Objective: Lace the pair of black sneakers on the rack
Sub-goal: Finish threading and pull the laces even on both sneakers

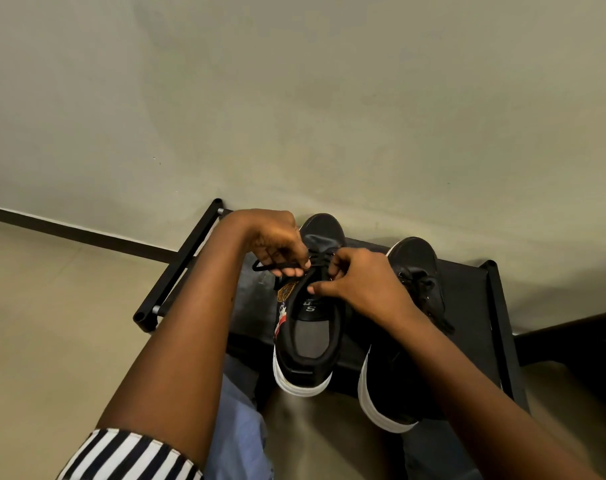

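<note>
Striped sleeve point(128, 455): black and white, rolled at the left forearm, bottom left corner of the view. Blue denim trouser leg point(239, 427) just beside it.

Left sneaker point(308, 327): black upper, white sole, heel toward the viewer and overhanging the front edge of the rack; grey insole showing through the open collar; a gold patch and a red-and-white mark on its left side. Toe points toward the wall.

Right sneaker point(409, 306): same make, parallel to the first and just beside it on the right, heel also overhanging; partly covered by the right forearm. Its lace lies loose over the tongue.

Right hand point(360, 282): over the upper eyelets of the left sneaker, fingers curled, pinching the black lace point(281, 266) at the tongue.

Left hand point(277, 244): fingers curled, pinching the same lace on the shoe's left side; a free end trails out leftward.

Rack point(502, 327): black tubular frame with a dark fabric top, carrying both sneakers, set against the wall.

Floor point(52, 323): pale tile, with a dark skirting strip point(73, 232) at the foot of the grey wall point(294, 98).
</note>
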